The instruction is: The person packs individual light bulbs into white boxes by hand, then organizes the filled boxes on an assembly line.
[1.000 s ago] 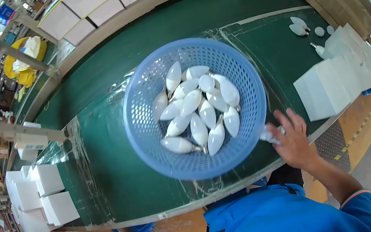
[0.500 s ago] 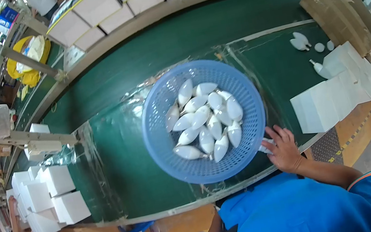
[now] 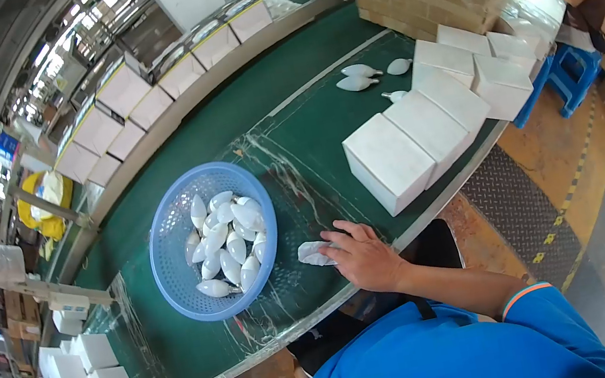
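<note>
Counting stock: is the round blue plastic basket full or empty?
Partly full: white candle-shaped bulbs lie in the round blue plastic basket, below its rim.

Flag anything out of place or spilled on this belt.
A few loose bulbs lie on the green belt by the white boxes, outside the blue basket. A single bulb lies beside the basket at the fingers of the right hand. No damage visible.
</note>
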A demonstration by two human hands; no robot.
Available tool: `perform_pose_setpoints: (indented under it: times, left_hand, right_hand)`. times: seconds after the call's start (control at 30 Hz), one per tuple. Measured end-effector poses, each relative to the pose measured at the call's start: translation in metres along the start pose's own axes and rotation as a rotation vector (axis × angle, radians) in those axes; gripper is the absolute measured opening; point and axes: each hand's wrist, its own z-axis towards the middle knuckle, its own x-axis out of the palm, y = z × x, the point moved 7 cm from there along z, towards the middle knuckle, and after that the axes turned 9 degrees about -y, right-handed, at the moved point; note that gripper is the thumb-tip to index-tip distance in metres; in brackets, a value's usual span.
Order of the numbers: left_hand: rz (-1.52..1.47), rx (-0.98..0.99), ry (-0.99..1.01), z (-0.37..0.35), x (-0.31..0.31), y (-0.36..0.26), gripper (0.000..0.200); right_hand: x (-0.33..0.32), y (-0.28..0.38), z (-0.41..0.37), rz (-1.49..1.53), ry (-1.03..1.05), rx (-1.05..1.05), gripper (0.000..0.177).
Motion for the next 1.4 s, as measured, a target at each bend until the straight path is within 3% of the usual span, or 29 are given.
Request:
perform_pose_setpoints:
  times: [0.17,0.2,0.23,0.3,0.33,0.43,0.5,0.53,0.6,0.73,0.8,1.17,1.23,1.3,1.37,1.4]
  left_hand:
    - [0.001,0.052,-0.022,-0.019,-0.011,-0.030,0.033]
    - [-0.008,0.284,-0.049,-0.014,-0.013,-0.039,0.033]
    - [0.188,0.395,0.129,-0.021,-0.007,-0.071,0.035]
    - [0.018,0.291,0.365,-0.055,0.009,-0.129,0.025]
    - [0.077,0.200,0.450,-0.060,0.010,-0.142,0.025]
    - [0.001,0.161,0.509,-0.050,0.010,-0.171,0.036]
    - [-0.518,0.080,0.480,-0.018,0.009,-0.181,0.057]
    - [-0.516,0.074,0.493,-0.010,0.008,-0.194,0.057]
    - [-0.774,-0.187,0.725,-0.004,0.019,-0.203,0.069]
    - [-0.637,-0.203,0.722,0.011,0.016,-0.202,0.067]
    - [-0.532,-0.182,0.541,0.016,0.009,-0.201,0.064]
    - [-0.696,-0.167,0.354,0.026,-0.004,-0.194,0.058]
    - [-0.710,0.013,0.220,0.033,-0.022,-0.196,0.052]
    - [-0.752,0.010,0.221,0.024,-0.025,-0.194,0.048]
    - [-0.800,0.017,0.207,0.017,-0.015,-0.192,0.045]
    - [-0.705,0.011,0.223,0.010,0.001,-0.187,0.042]
  right_hand:
    - [-0.005,-0.005,-0.005,0.004,-0.110,0.003,0.032]
    - [-0.006,-0.003,-0.004,0.025,-0.111,0.003,0.030]
    - [-0.007,0.000,-0.003,0.058,-0.112,-0.017,0.030]
    - [-0.006,0.000,-0.002,-0.028,-0.086,0.000,0.031]
    - [-0.006,0.002,0.000,-0.019,-0.092,-0.002,0.032]
    - [-0.004,0.005,0.003,0.005,-0.055,-0.007,0.034]
    - [-0.004,0.007,0.008,-0.002,-0.029,0.017,0.035]
    - [-0.003,0.008,0.010,0.006,-0.012,0.027,0.036]
    - [-0.001,0.004,0.008,-0.024,0.051,0.057,0.037]
    - [0.004,0.007,0.019,0.002,0.105,0.054,0.041]
    - [0.007,0.005,0.028,0.020,0.107,0.046,0.042]
    - [0.014,-0.017,0.047,-0.102,0.068,0.098,0.038]
    - [0.008,-0.021,0.044,0.106,0.047,0.165,0.037]
    - [0.005,-0.023,0.041,0.182,0.084,0.200,0.036]
    - [0.027,-0.038,0.021,1.130,0.075,0.849,0.036]
    - [0.028,-0.034,0.019,1.179,0.114,0.887,0.038]
